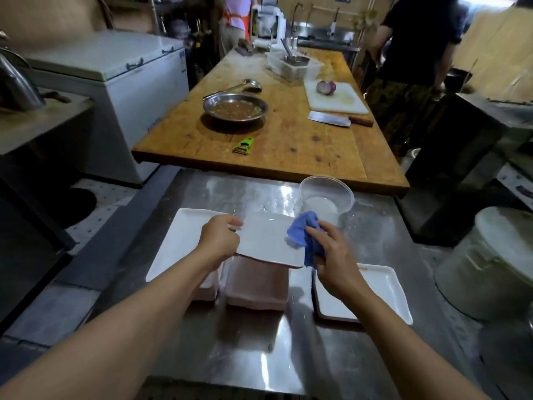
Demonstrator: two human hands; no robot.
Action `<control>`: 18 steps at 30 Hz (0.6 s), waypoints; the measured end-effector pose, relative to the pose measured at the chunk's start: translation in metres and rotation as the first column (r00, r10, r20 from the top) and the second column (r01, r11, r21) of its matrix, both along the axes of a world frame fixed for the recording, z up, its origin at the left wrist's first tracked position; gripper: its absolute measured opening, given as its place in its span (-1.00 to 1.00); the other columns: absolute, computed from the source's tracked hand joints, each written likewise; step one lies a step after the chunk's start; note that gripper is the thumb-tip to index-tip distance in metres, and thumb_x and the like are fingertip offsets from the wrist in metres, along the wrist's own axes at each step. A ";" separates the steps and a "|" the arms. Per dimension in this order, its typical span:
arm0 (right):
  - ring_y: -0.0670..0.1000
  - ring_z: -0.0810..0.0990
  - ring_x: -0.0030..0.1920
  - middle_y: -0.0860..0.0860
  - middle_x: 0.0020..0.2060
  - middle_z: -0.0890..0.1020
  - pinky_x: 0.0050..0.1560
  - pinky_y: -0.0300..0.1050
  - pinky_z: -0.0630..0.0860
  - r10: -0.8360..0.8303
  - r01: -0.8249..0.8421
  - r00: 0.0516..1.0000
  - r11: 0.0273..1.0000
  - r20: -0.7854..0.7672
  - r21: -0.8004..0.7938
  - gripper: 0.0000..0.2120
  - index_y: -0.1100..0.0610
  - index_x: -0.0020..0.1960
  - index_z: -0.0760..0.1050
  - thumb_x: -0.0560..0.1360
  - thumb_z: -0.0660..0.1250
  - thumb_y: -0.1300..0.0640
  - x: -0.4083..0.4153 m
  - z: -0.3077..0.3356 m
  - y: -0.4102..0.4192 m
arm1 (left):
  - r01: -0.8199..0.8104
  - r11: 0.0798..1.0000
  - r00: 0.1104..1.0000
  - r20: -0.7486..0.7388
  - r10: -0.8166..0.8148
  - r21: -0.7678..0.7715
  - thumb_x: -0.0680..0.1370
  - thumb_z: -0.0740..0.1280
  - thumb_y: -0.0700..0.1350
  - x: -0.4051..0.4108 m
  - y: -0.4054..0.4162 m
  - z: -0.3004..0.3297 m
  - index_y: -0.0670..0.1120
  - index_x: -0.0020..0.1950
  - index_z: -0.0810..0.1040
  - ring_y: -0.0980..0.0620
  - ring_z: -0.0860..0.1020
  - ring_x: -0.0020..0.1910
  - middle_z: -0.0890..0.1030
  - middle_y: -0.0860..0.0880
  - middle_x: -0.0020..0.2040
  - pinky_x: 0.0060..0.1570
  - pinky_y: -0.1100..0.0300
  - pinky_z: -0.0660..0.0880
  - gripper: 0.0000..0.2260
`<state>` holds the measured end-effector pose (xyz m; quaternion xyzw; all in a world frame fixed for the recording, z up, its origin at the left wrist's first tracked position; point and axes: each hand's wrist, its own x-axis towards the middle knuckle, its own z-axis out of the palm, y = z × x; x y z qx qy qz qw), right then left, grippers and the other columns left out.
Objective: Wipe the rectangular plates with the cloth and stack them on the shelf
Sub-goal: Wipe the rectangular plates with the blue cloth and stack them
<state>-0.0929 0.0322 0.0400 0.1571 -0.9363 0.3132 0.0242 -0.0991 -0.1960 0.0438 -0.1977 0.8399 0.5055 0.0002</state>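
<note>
Step in hand: wiping; left hand (220,239) grips the left short edge of a white rectangular plate (265,241), thumb on top, fingers curled under, holding it lifted and tilted over the middle of the steel counter (230,356); right hand (331,255) clenches a bunched blue cloth (302,238) against the plate's right end, fingers wrapped round the wad; both forearms reach forward from the near edge, wrists roughly level, right wrist bent inward toward the plate.

Other plates: one white plate (178,238) flat at the counter's left edge, partly under the left hand; a short stack (383,295) toward the right edge, near side; two pinkish upturned pieces (256,284) directly under the held plate, probably plates face down, can't confirm. Clear plastic tub (327,197) with whitish liquid at the far edge, just beyond the cloth.

Judgement: early to mid task; several plates left, shelf not in view, so nothing checkable as stacked. Next move likely needs a sweep of the cloth across the face toward the left grip, then flip for the underside; keep the left pinch firm, wet glaze may slip.
</note>
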 end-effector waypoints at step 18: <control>0.30 0.59 -0.11 0.23 -0.11 0.61 -0.09 0.18 0.54 0.092 0.051 0.961 0.868 0.262 -0.494 -0.87 0.20 0.04 0.51 0.57 0.20 0.27 -0.016 0.050 0.015 | 0.131 0.825 0.963 0.126 -0.237 0.549 0.65 0.01 0.10 -0.003 -0.018 0.046 -0.06 0.01 0.60 0.04 0.47 -0.27 0.59 -0.10 -0.09 -0.29 0.19 0.42 -0.59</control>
